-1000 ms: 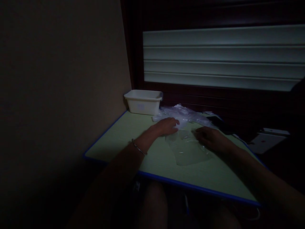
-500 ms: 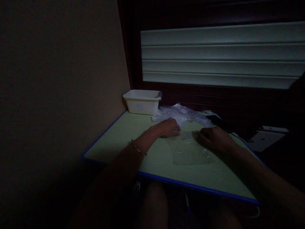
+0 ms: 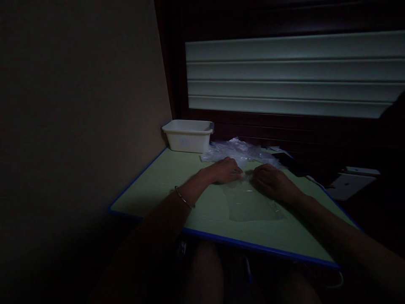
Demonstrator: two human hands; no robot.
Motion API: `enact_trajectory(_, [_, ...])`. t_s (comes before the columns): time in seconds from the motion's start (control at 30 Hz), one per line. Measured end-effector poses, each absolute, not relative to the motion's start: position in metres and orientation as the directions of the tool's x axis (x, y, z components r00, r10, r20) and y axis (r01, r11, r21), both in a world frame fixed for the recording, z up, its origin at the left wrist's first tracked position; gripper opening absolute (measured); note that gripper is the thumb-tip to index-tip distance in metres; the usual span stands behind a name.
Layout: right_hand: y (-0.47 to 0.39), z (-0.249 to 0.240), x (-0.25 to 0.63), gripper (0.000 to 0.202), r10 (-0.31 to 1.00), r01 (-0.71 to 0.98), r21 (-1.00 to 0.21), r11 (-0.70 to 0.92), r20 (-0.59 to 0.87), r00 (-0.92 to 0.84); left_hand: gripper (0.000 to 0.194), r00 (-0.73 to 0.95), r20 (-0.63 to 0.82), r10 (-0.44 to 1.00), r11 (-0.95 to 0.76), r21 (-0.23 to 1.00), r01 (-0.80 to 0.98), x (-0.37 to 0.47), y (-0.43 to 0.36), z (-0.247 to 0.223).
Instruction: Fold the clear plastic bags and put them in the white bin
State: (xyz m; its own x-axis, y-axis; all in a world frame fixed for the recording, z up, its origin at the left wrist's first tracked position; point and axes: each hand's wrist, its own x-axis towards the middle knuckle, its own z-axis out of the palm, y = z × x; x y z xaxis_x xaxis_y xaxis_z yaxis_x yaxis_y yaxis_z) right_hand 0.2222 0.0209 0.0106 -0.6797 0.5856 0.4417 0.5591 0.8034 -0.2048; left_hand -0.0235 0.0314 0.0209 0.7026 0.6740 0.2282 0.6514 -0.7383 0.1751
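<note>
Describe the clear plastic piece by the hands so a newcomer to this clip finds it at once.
Start with the pale, blue-edged table and find the left hand and right hand near its middle. The clear plastic piece spreads from there toward the table's near edge. Unlike the crumpled plastic heap behind the hands, it lies mostly smooth, the table showing through.
</note>
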Motion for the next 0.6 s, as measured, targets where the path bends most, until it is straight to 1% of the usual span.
enact_trajectory(0.1, [0.025, 0.008, 0.223, 0.028, 0.734, 0.666, -0.334, 0.667, 0.445, -0.513, 0.042, 0.648, 0.317, 0.693, -0.716, 0.195, 0.671, -0.023, 0.029, 0.025])
enact_trajectory(0.17, [0.028, 0.008, 0.222, 0.030, 0.798, 0.715, -0.382, 0.586, 0.429, -0.424, 0.044, 0.626, 0.350, 0.696, -0.708, 0.189, 0.681, -0.022, 0.027, 0.027])
enact_trajectory(0.27, [0.033, 0.010, 0.220, 0.033, 0.845, 0.740, -0.437, 0.512, 0.411, -0.342, 0.046, 0.636, 0.342, 0.692, -0.715, 0.204, 0.669, -0.023, 0.026, 0.028])
enact_trajectory(0.37, [0.039, 0.012, 0.218, 0.036, 0.892, 0.762, -0.485, 0.430, 0.358, -0.276, 0.043, 0.652, 0.296, 0.698, -0.716, 0.269, 0.644, -0.027, 0.025, 0.028])
enact_trajectory(0.43, [0.042, 0.011, 0.219, 0.036, 0.905, 0.793, -0.464, 0.394, 0.348, -0.246, 0.038, 0.653, 0.268, 0.709, -0.705, 0.315, 0.636, -0.030, 0.024, 0.030])
enact_trajectory(0.5, [0.044, 0.010, 0.221, 0.036, 0.902, 0.829, -0.409, 0.381, 0.361, -0.237, 0.034, 0.657, 0.234, 0.717, -0.693, 0.344, 0.633, -0.031, 0.021, 0.033])
enact_trajectory(0.6, [0.045, 0.005, 0.225, 0.038, 0.897, 0.866, -0.336, 0.371, 0.370, -0.241, 0.041, 0.696, 0.192, 0.691, -0.711, 0.351, 0.609, -0.027, 0.016, 0.038])
